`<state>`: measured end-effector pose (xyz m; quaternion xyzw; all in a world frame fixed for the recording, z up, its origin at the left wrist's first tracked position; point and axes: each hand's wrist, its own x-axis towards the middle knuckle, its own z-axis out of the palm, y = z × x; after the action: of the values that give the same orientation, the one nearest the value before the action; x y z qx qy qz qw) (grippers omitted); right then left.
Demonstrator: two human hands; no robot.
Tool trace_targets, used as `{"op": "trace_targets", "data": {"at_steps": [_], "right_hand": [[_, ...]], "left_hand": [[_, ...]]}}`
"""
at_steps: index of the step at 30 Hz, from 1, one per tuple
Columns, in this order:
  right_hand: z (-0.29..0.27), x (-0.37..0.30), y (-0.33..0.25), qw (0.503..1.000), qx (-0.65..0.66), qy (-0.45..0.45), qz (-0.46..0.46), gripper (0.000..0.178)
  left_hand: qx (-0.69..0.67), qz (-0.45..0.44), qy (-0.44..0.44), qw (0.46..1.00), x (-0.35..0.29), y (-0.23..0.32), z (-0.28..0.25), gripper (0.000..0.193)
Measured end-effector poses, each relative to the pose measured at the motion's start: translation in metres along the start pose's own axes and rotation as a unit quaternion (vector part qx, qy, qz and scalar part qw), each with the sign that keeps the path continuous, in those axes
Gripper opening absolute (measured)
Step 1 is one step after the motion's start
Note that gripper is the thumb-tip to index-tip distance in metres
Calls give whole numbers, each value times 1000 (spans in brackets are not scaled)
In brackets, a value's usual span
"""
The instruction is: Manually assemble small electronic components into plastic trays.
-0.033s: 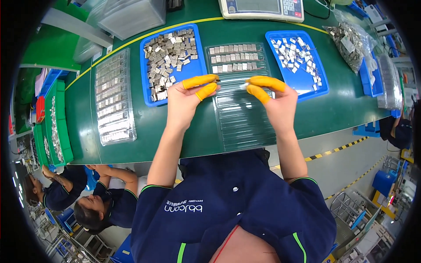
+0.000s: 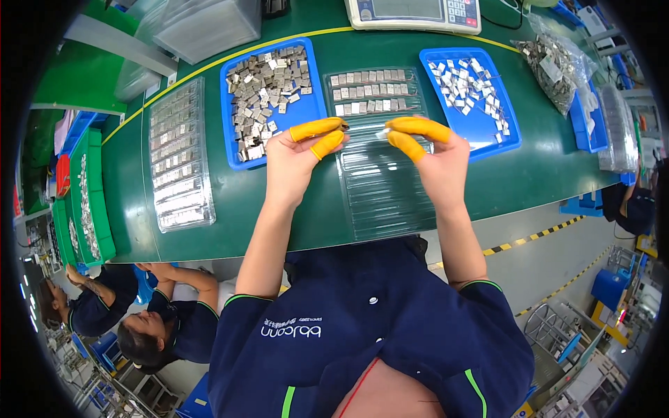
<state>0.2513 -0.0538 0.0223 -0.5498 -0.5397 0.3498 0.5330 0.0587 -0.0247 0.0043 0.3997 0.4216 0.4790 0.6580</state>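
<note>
My left hand [image 2: 300, 157], with yellow finger covers on thumb and forefinger, pinches a small metal housing [image 2: 345, 127]. Opposite it, my right hand [image 2: 435, 153], covered the same way, grips a small white connector piece [image 2: 382, 133]. A short gap separates the two parts. Below them lies a clear ribbed plastic tray [image 2: 383, 202], its far rows filled with metal-cased pieces [image 2: 373, 90]. Left of it a blue tray [image 2: 313, 111] holds many loose metal housings [image 2: 268, 87]. To the right, another blue tray [image 2: 512, 132] carries loose white connector pieces [image 2: 467, 83].
A filled clear tray [image 2: 181, 153] lies at left, beyond it green bins [image 2: 104, 230]. A scale [image 2: 414, 15] and stacked clear trays [image 2: 209, 24] stand at the back. A bag of metal parts [image 2: 554, 70] sits far right. Co-workers [image 2: 167, 320] sit to the left.
My right hand has moved slightly left, bringing the white connector piece closer to the metal housing. My left hand stays nearly still.
</note>
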Motion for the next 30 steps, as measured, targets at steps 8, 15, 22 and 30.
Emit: {"op": "trace_targets", "data": {"at_steps": [8,15,22,30], "right_hand": [[16,0,7,1000,-31,-4,-1,18],[9,-6,8,995,-75,-5,-60,20],[6,-11,5,998,-54,2,-12,22],[-4,-14,7,987,57,-128,73,21]], "left_hand": [[-21,-11,-16,1000,-10,-11,6,25],[2,17,-40,999,-15,-9,5,24],[32,20,-55,998,-17,-10,10,23],[50,-4,-102,993,-19,-6,4,20]]}}
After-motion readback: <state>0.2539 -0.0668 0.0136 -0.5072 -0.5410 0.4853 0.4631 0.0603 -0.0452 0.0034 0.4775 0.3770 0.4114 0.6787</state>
